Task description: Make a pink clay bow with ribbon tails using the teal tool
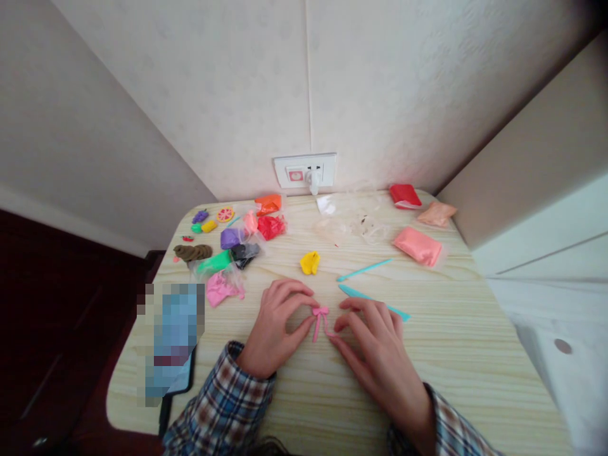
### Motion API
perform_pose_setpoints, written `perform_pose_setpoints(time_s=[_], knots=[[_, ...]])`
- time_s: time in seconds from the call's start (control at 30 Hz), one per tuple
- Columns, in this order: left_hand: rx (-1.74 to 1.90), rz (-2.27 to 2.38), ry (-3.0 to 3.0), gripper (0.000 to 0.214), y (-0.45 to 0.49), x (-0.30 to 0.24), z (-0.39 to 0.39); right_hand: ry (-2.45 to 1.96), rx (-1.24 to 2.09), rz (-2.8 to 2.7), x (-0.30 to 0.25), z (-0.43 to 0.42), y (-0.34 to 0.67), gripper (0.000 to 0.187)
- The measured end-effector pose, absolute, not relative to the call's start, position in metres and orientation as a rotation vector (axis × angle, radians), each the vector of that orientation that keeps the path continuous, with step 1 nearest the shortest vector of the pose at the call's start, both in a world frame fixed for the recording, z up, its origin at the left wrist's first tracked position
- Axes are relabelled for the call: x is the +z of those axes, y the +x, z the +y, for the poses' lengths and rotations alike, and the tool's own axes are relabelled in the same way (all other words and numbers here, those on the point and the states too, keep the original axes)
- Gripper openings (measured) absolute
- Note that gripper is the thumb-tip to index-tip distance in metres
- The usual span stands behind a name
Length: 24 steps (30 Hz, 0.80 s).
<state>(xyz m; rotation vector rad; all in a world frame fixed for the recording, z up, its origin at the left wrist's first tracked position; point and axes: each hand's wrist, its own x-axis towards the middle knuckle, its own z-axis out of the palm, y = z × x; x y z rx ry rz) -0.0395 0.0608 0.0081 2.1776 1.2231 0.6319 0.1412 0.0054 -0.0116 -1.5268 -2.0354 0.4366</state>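
A small pink clay bow [321,311] lies on the wooden table [456,342], its two thin tails pointing toward me. My left hand [280,326] grips the bow's left loop between thumb and index finger. The thumb and index finger of my right hand [380,345] pinch the end of the right tail, which bends outward; its other fingers are curled loosely. Just beyond that hand is a turquoise clay knife [354,292], partly hidden by the fingers. A thin turquoise stick tool [365,270] rests farther back, and a yellow clay lump [310,263] sits beyond the bow.
Bagged clays, including pink [223,288], green [215,262] and purple [231,238], crowd the left. Small clay fruit pieces [200,216] and brown discs [192,252] lie farther left, above a blurred phone [183,373]. More packets [418,246] stand back right. A wall socket [305,171] is behind.
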Motion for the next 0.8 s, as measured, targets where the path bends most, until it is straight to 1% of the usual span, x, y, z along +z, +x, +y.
perform_pose_setpoints(time_s=[0.27, 0.57, 0.7, 0.8], knots=[[0.624, 1.220, 2.190, 0.015, -0.039, 0.008, 0.059, -1.520, 0.451, -2.020, -0.009, 0.005, 0.142, 0.004], [0.643, 1.219, 2.209, 0.016, -0.039, 0.005, 0.060, -1.529, 0.444, -2.028, -0.011, 0.004, 0.141, 0.002], [0.670, 1.219, 2.219, 0.014, -0.040, 0.003, 0.059, -1.550, 0.461, -2.003, -0.007, 0.004, 0.145, 0.007], [0.706, 1.217, 2.221, 0.013, -0.040, 0.002, 0.058, -1.621, 0.342, -1.965, -0.006, 0.009, 0.159, 0.013]])
